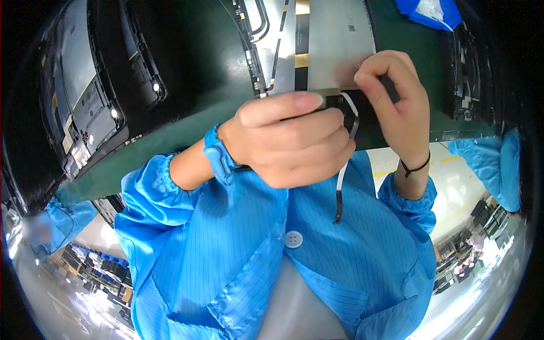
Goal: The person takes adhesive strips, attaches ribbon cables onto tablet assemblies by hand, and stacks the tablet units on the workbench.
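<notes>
My left hand (292, 141), with a blue wrist strap (220, 156), is closed with its fingers curled round a small dark piece (334, 102). A thin white strip (355, 122) loops out beside these fingers and hangs down to a black end (338, 209) in front of my blue coat. To the right, my right hand (399, 102) is raised with thumb and forefinger pinched together, apart from the left; what they hold, if anything, I cannot make out. Just beyond both hands lies an open device panel (340, 51), silver and grey with black and gold bands.
Several dark device housings (85, 96) stand at the left of the green table (198, 116). A blue tray (433, 12) with white material sits at the far right, near more dark parts (467, 79). Other people's blue sleeves (490, 167) show at both sides.
</notes>
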